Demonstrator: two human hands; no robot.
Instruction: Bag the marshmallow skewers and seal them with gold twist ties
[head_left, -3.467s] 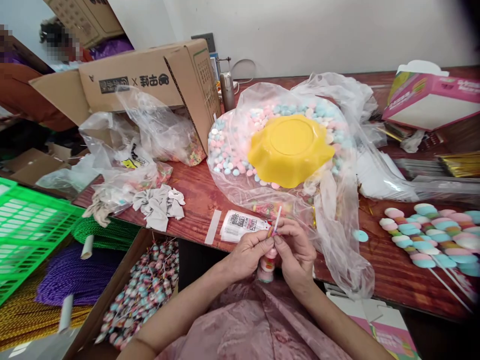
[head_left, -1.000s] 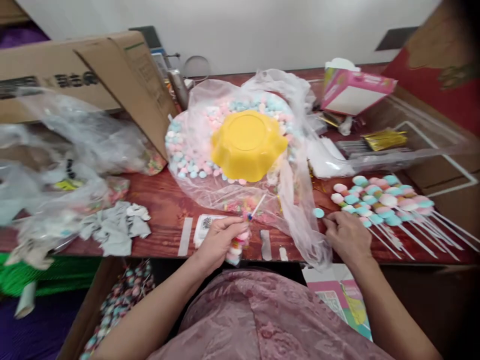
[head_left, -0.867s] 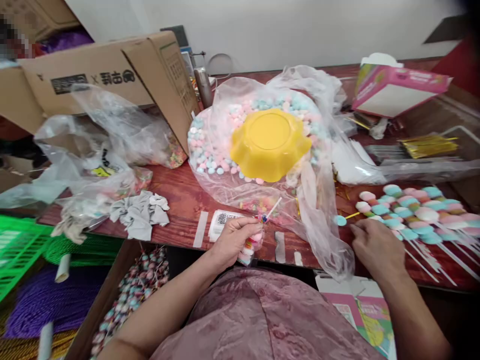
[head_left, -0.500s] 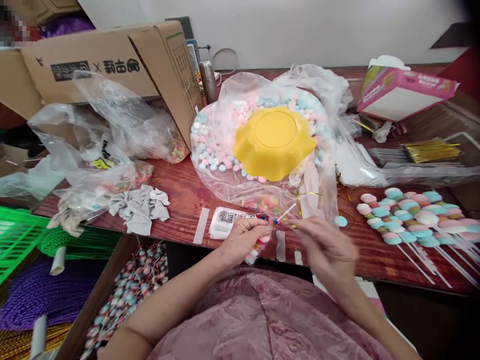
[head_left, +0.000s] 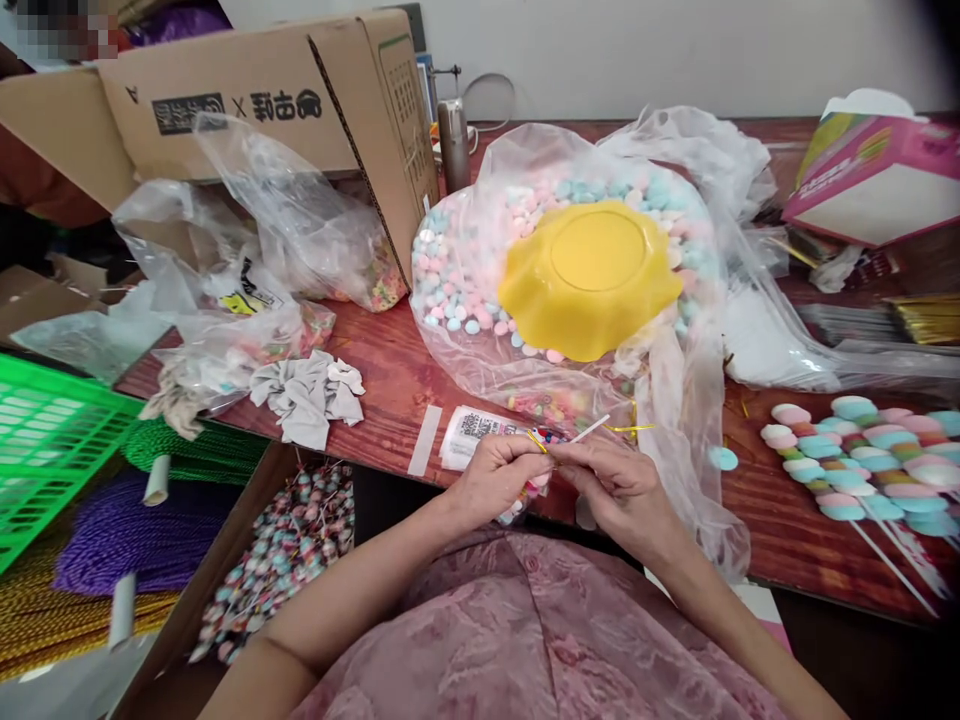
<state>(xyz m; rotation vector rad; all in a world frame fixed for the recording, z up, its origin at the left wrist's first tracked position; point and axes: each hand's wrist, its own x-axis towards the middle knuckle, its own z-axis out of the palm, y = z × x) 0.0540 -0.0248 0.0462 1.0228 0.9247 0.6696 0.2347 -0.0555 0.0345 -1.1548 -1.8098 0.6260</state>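
My left hand (head_left: 496,478) is closed around the neck of a small clear-wrapped marshmallow skewer (head_left: 514,513), whose colourful bag hangs below the fingers at the table edge. A white stick (head_left: 591,429) pokes out above the fingers, slanting up to the right. At the neck, a short gold twist tie (head_left: 537,441) crosses over the left fingertips. My right hand (head_left: 619,490) meets the left there, its thumb and forefinger pinched on the tie's end, which is mostly hidden. Just behind the hands lie printed labels (head_left: 469,432) with a square code.
A yellow scalloped bowl (head_left: 592,275) sits upside down on a plastic bag of pastel marshmallows (head_left: 469,327). Unwrapped marshmallow skewers (head_left: 851,465) lie at right. A cardboard box (head_left: 262,130) and crumpled grey cloth (head_left: 311,400) are at left; below, a box holds many finished skewers (head_left: 285,560).
My right hand has moved in from the right, and its fingers now touch the left hand's at the neck. The gold tie now crosses there. The whole view has shifted leftward.
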